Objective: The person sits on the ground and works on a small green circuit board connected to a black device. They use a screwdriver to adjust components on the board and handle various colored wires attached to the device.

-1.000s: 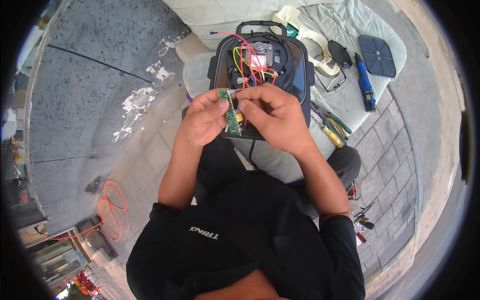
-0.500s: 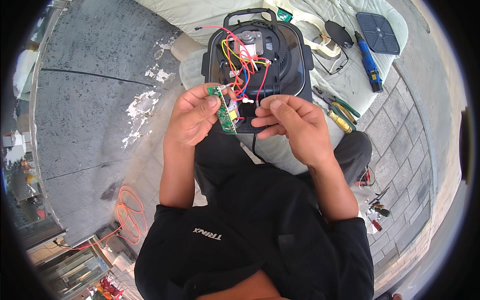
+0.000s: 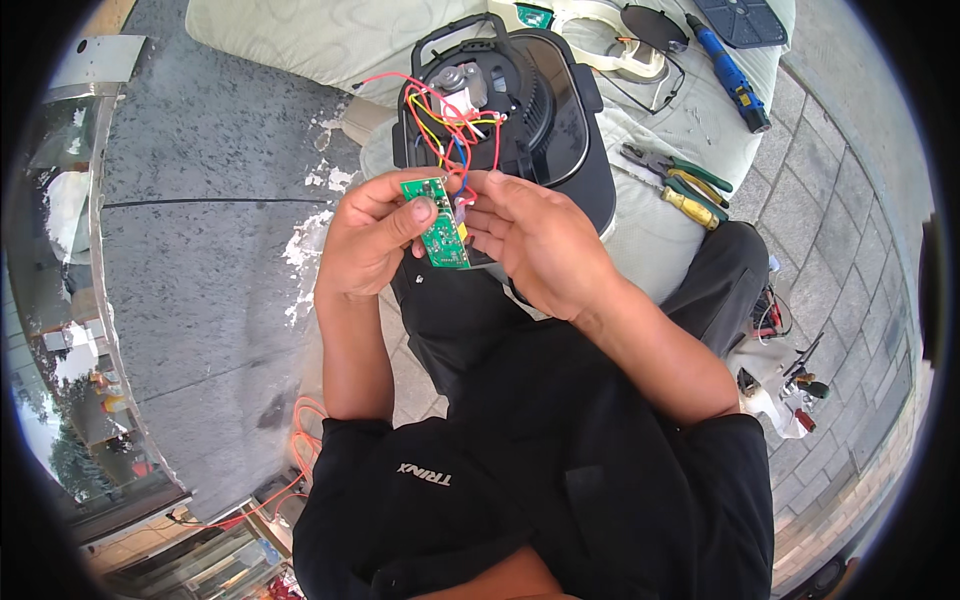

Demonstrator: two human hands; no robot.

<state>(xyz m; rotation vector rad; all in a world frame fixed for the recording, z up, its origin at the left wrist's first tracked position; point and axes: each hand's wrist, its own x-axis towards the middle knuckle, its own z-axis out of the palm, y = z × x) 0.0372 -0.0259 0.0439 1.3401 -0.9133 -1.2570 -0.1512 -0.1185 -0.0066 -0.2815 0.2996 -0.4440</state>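
Observation:
My left hand grips a green circuit board by its left side, with the thumb on its face. Coloured wires run from the board's upper edge toward the appliance. My right hand is closed beside the board's right side. A red wire leads down into its thumb and index finger; the wire's end is hidden there. Just beyond both hands lies a black appliance with its inside exposed, showing a grey motor and a tangle of red, yellow and blue wires.
Pliers and cutters lie to the right on the pale padded cover. Farther back are a blue power screwdriver, a cream plastic ring and a dark plate. More tools sit on the paving at right.
My right hand has moved left, bringing the red wire close against the board. The board has turned its face more toward me. The whole view has shifted somewhat.

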